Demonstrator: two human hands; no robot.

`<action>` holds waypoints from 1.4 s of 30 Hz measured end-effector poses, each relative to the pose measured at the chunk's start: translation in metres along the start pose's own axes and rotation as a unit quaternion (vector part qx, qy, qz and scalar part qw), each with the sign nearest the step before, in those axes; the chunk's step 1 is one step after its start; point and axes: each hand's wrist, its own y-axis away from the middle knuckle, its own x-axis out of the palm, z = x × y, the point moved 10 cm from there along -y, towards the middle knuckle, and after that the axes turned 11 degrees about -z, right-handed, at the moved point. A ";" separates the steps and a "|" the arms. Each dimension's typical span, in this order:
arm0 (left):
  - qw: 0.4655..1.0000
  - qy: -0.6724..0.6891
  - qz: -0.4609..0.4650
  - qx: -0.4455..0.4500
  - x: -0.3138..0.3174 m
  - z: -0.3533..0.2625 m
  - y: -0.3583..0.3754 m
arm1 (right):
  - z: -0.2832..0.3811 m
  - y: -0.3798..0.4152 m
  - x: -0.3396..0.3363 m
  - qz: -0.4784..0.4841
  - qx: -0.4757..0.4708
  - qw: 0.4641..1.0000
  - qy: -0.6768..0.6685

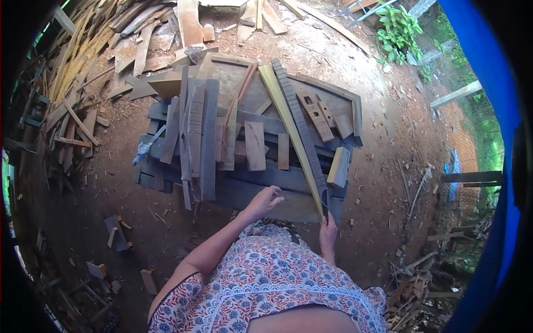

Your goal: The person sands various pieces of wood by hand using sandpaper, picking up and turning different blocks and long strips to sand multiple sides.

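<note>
Across the dark notched strip (294, 111), slanting from upper centre to lower right of centre beside a pale strip (292, 136), the notching seems largely done; its near end is gripped by the closed fingers of the right hand (328, 228). Below centre, nothing is seen held in the left hand (264, 203), its fingers loosely curled. Farther out, wooden blocks (255, 145) are left loose on the bench (261, 195).
</note>
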 end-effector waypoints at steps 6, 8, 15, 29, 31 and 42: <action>0.996 -0.045 0.068 -0.024 0.059 0.012 0.019 | -0.023 -0.031 -0.034 -0.026 0.005 0.999 0.027; 0.996 -0.041 0.074 -0.019 0.084 0.022 0.017 | -0.032 -0.044 -0.042 -0.019 -0.004 1.000 0.018; 0.952 -0.083 0.244 -0.163 0.227 0.074 0.026 | -0.104 -0.088 -0.081 -0.035 -0.048 0.997 0.040; 0.849 0.260 0.211 -0.408 0.382 0.133 0.058 | -0.169 -0.101 -0.083 0.079 -0.029 0.992 -0.096; 0.853 0.251 0.237 -0.391 0.377 0.103 0.059 | -0.171 -0.101 -0.089 0.080 -0.038 0.992 -0.085; 0.828 0.430 0.307 -0.186 0.174 -0.180 0.132 | -0.131 -0.112 -0.076 0.034 -0.076 0.994 -0.070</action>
